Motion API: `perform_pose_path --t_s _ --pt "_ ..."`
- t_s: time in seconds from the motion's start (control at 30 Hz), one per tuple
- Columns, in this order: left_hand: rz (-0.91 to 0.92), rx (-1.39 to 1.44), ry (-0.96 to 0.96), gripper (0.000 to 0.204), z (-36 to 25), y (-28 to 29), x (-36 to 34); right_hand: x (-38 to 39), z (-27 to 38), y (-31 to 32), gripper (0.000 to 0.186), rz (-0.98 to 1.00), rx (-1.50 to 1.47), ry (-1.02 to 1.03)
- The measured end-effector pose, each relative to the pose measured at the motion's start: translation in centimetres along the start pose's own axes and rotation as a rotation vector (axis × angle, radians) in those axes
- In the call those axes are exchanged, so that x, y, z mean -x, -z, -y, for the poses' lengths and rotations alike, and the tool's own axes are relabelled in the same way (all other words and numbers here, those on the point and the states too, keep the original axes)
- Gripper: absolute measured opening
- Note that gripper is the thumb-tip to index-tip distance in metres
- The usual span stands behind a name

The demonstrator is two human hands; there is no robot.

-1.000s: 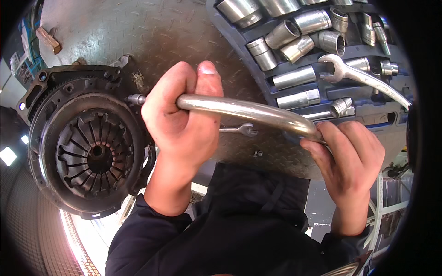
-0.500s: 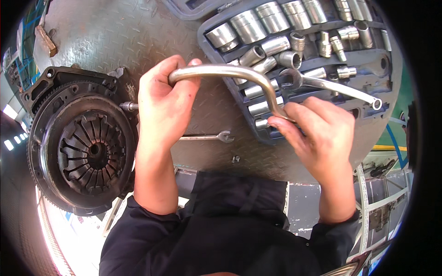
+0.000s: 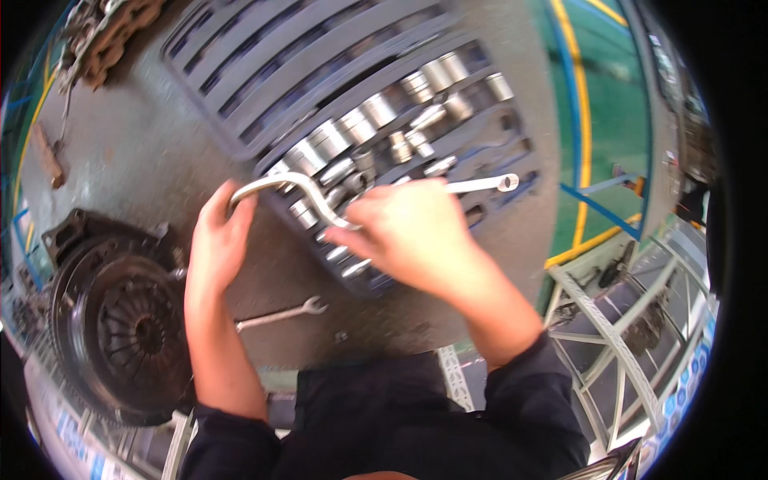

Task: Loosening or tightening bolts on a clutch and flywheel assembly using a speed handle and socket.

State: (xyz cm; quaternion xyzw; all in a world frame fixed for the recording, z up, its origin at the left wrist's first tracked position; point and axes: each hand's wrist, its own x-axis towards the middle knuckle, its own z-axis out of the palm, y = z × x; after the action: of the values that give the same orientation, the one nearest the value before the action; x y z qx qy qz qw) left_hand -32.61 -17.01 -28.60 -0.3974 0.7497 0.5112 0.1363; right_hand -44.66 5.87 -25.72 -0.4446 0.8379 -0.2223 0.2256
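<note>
A curved, silvery steel bar (image 3: 290, 178), bent like a crank, spans between my hands above the bench. My left hand (image 3: 222, 236) is closed round its left end. The fingers of my right hand (image 3: 410, 228) pinch the other end, over the socket case. Beneath the right hand, a combination wrench (image 3: 480, 185) lies across the dark socket case (image 3: 524, 152), partly hidden. Left of my left forearm sits a dark clutch pressure plate (image 3: 128, 308) with a ring of spring fingers. A short metal shaft end (image 3: 178, 274) shows between that forearm and the plate.
Another wrench (image 3: 280, 314) and a small nut-like part (image 3: 341, 336) lie on the steel bench top. Several sockets (image 3: 379, 110) fill the case, whose lid (image 3: 280, 60) lies open. Rusty metal parts (image 3: 120, 36) and a wood block (image 3: 48, 156) are far left.
My head's view has shifted, bringing the case lid and green floor into sight. My right hand has moved over the case and the wrench there. Both hands keep hold of the curved bar.
</note>
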Motion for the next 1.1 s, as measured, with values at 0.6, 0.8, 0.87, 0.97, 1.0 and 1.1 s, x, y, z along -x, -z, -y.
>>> perform_pose_path --t_s 0.6,0.8,0.87,0.97,1.0,1.1 --pt "-0.254 -0.161 -0.468 0.027 -0.9 -0.2 6.8 0.9 -1.0 -2.4 0.040 -0.256 0.104 0.207" --pt "-0.133 -0.731 -0.596 0.021 -3.7 -2.2 8.2 1.1 -0.6 -4.0 0.026 -0.280 -0.024 0.158" --pt "-0.141 -0.701 -0.586 0.020 -2.9 -3.1 9.8 0.9 -0.7 -3.8 0.025 -0.300 -0.024 0.182" --pt "-0.072 -0.704 -0.549 0.021 -1.2 -4.3 11.4 0.4 -0.7 -3.4 0.026 -0.274 0.081 0.159" --pt "-0.128 -0.685 -0.570 0.021 -0.6 -4.7 11.5 0.2 -0.5 -3.4 0.029 -0.284 0.050 0.188" --pt "-0.072 -0.713 -0.519 0.021 0.6 -5.8 11.0 -0.1 0.0 -3.0 0.029 -0.268 0.126 0.154"
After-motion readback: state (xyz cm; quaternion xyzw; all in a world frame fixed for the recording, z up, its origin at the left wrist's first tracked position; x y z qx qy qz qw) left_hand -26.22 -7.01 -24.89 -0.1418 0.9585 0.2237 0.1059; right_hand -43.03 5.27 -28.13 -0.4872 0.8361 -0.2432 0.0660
